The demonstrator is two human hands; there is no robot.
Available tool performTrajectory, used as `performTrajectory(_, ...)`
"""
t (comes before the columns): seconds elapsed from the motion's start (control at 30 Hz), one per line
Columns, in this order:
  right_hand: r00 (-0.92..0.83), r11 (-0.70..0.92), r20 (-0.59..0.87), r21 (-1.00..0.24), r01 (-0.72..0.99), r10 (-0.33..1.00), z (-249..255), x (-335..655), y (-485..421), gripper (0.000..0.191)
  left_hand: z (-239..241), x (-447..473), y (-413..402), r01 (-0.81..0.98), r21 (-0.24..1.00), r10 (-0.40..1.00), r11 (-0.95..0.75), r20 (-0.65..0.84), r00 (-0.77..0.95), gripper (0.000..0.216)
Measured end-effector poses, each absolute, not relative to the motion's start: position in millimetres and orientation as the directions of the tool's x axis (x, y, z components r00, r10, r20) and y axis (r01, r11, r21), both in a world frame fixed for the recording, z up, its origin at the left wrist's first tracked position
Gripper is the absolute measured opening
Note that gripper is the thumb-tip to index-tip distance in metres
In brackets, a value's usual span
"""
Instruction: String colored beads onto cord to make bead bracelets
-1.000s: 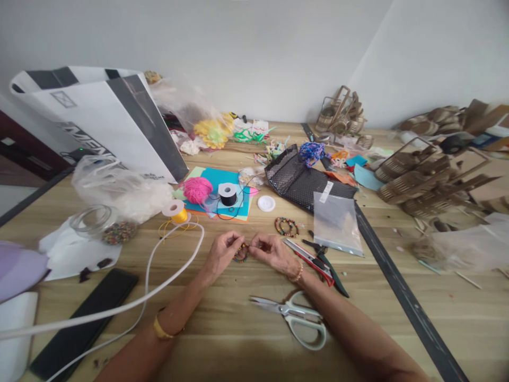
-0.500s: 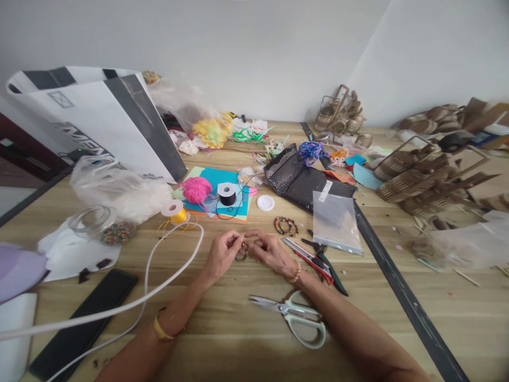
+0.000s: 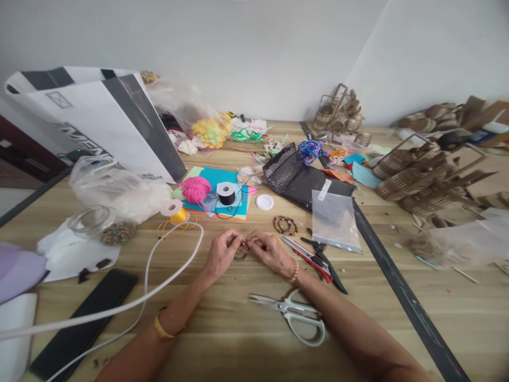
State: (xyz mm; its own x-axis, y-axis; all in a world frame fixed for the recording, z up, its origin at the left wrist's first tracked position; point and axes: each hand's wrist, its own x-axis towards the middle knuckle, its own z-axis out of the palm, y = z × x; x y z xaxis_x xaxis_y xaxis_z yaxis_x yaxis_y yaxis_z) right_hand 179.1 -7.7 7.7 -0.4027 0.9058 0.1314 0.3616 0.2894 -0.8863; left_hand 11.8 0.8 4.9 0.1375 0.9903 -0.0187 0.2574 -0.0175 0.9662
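A small bracelet of coloured beads (image 3: 240, 257) hangs between my hands, just above the wooden table. My left hand (image 3: 223, 251) pinches it near its upper end. My right hand (image 3: 271, 252) has its fingers closed together at the bracelet's right side; the fingertips meet the beads and partly hide them. Past my right hand lie finished-looking beaded bracelets (image 3: 285, 225). A red utility knife (image 3: 308, 258) and dark green pliers (image 3: 333, 271) rest beside my right wrist. Scissors with pale handles (image 3: 292, 313) lie between my forearms.
A white cable (image 3: 175, 292) loops across the left side. Spools of yellow thread (image 3: 174, 210) and black cord (image 3: 226, 194) stand ahead, near pink yarn (image 3: 196, 189). A tipped jar of beads (image 3: 115, 232) lies left. Small woven baskets (image 3: 421, 178) crowd the right.
My right hand's fingers have drawn in and bent down to the bracelet; before, the index finger reached out toward my left fingertips. My left hand stays almost in place.
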Motion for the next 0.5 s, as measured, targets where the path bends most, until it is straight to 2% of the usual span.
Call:
performTrajectory(0.27, -0.422, 0.293, 0.109, -0.869, 0.400, 0.900, 6.4, 181.0, -5.8, 0.014, 4.7, 10.6, 2.5, 0.257, 0.966, 0.989, 0.006, -0.043, 0.141, 0.020)
performTrajectory(0.5, -0.458, 0.295, 0.093, -0.872, 0.391, 0.884, 3.8, 182.5, -4.7, 0.011, 3.3, 10.1, 0.4, 0.347, 0.934, 0.989, -0.091, 0.045, 0.138, 0.018)
